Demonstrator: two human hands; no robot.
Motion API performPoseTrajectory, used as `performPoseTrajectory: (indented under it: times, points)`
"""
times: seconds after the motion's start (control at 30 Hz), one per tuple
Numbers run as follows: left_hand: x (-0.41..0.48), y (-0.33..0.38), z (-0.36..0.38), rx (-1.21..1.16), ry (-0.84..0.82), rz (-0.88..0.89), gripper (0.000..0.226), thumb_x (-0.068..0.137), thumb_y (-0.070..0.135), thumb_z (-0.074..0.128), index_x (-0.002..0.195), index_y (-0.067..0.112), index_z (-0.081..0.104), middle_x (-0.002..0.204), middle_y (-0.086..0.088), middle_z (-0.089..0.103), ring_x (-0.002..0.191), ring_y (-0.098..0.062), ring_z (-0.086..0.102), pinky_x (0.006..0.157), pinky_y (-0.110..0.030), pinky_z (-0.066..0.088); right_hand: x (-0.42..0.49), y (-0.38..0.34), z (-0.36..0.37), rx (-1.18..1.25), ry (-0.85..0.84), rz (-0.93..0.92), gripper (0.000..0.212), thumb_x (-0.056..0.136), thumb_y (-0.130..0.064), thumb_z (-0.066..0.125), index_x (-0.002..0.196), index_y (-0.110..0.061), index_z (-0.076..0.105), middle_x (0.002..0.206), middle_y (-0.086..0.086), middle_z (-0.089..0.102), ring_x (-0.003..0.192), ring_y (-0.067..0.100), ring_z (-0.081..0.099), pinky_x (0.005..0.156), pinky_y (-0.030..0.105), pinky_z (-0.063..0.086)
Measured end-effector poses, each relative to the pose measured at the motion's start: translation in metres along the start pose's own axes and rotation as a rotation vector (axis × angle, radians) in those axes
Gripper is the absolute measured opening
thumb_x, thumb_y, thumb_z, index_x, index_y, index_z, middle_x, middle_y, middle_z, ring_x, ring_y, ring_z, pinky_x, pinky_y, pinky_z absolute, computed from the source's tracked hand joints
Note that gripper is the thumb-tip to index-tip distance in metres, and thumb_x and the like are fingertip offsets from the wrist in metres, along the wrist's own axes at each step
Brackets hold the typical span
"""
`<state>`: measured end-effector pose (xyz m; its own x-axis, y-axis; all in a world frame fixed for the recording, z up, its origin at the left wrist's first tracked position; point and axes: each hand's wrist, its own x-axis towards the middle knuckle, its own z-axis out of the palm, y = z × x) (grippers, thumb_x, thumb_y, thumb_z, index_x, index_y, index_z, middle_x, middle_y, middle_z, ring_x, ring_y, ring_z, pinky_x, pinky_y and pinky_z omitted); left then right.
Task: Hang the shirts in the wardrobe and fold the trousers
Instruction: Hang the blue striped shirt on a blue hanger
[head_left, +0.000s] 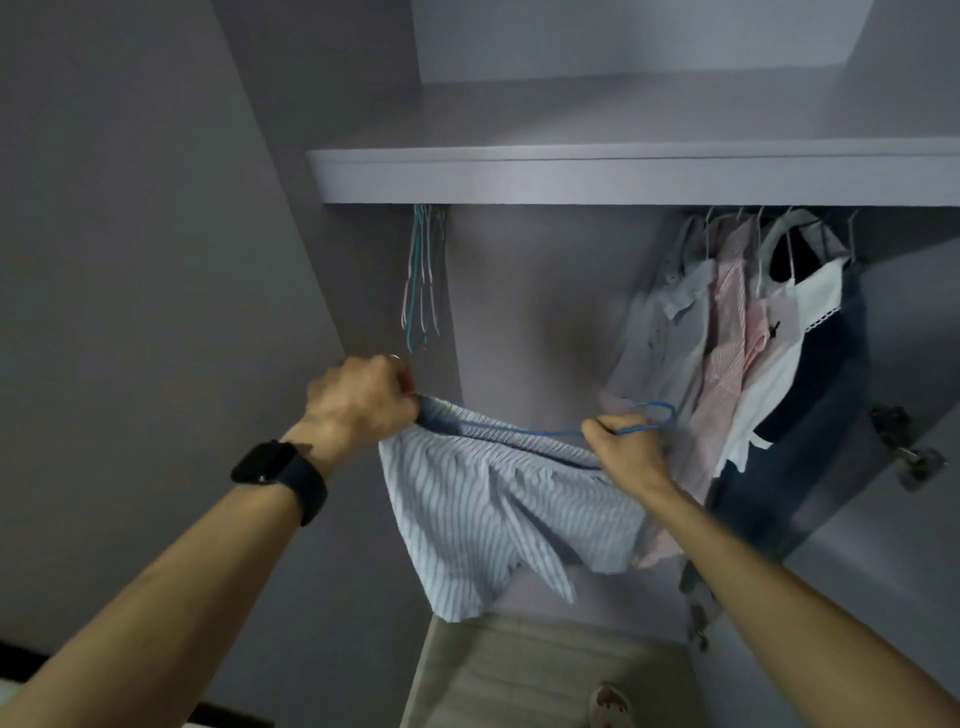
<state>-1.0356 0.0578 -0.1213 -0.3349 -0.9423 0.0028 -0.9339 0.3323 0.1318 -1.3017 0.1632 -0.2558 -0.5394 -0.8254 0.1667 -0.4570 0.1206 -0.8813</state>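
A blue-and-white striped shirt (498, 514) hangs between my two hands in front of the open wardrobe. My left hand (363, 400) grips one end of the shirt's top edge. My right hand (626, 444) holds the hook of a thin blue wire hanger (649, 415) together with the other end of the shirt. The hanger's wire runs along the shirt's top edge toward my left hand. Several shirts (727, 353), grey, pink and white, hang on the rail at the right.
A grey shelf (623, 176) spans the wardrobe above the rail. Several bare wire hangers (423, 275) hang at the left end. A door hinge (906, 449) sticks out at the right. Beige fabric (519, 675) lies below the shirt.
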Motion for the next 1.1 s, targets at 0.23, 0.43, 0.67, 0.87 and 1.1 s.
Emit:
performPoseTrajectory:
  times: [0.23,0.43,0.67,0.87,1.1]
  points:
    - [-0.002,0.017,0.024,-0.013,0.000,0.000,0.018,0.081,0.035,0.054,0.088,0.022,0.065,0.086,-0.006,0.066,0.075,-0.031,0.055,0.068,-0.033,0.044,0.015,-0.025,0.003,-0.458,-0.286,-0.230,0.047,0.085,-0.034,0.057,0.051,-0.014,0.032,0.048,0.004,0.044,0.052,0.022,0.049,0.057,0.035,0.041]
    - [0.000,0.042,0.048,-0.210,-0.154,0.125,0.041,0.088,0.072,0.042,0.086,0.034,0.058,0.098,0.001,0.057,0.097,-0.026,0.057,0.080,-0.039,0.046,0.023,-0.076,0.018,-0.619,-0.356,-0.250,0.051,0.099,-0.041,0.052,0.061,-0.008,0.047,0.070,0.015,0.061,0.082,0.036,0.061,0.069,0.037,0.044]
    - [-0.002,0.070,0.066,-0.468,-0.147,0.298,0.024,0.086,0.036,0.064,0.108,0.028,0.060,0.076,0.007,0.066,0.082,-0.018,0.066,0.074,-0.033,0.051,0.027,-0.071,0.005,0.006,-0.321,-0.138,0.014,0.085,-0.032,0.072,0.074,-0.024,0.070,0.075,-0.008,0.073,0.077,0.008,0.070,0.081,0.033,0.054]
    - [0.007,0.051,0.077,-0.626,-0.039,0.151,0.042,0.082,0.067,0.069,0.075,0.026,0.063,0.069,0.005,0.065,0.070,-0.012,0.062,0.068,-0.032,0.051,0.010,0.009,-0.037,-0.264,-0.241,-0.035,0.022,0.099,-0.042,0.059,0.107,-0.025,0.070,0.101,-0.016,0.070,0.098,0.009,0.065,0.089,0.030,0.051]
    - [0.009,0.033,0.092,-0.679,0.051,0.104,0.041,0.081,0.060,0.074,0.064,0.024,0.062,0.061,0.003,0.065,0.064,-0.009,0.062,0.056,-0.018,0.044,-0.036,0.049,-0.017,-0.245,-0.153,-0.040,0.022,0.104,-0.026,0.054,0.105,-0.014,0.072,0.091,-0.013,0.068,0.085,0.008,0.063,0.070,0.006,0.039]
